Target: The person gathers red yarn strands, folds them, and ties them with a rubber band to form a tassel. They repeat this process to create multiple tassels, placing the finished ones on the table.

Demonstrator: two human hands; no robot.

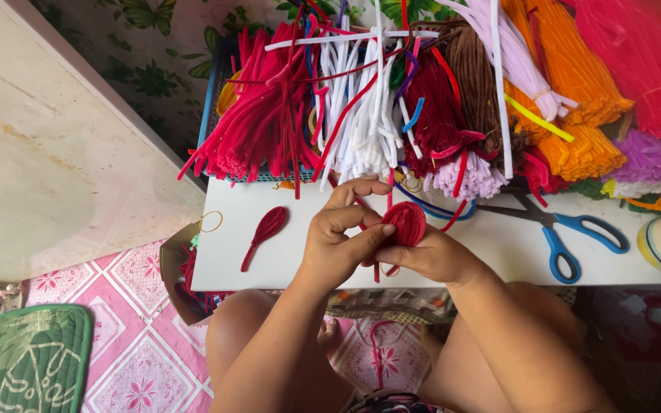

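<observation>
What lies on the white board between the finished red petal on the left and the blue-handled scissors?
In the head view, both hands, left hand and right hand, sit between the finished red petal and scissors, pinching a red coiled petal.

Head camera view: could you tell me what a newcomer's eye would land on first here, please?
Most striking is the heap of pipe cleaners across the top, in red, white, brown, orange, pink and lilac. At the centre, the left hand and right hand together pinch a red coiled petal shape above the white board. A finished red petal lies on the board to the left, and blue-handled scissors to the right.
</observation>
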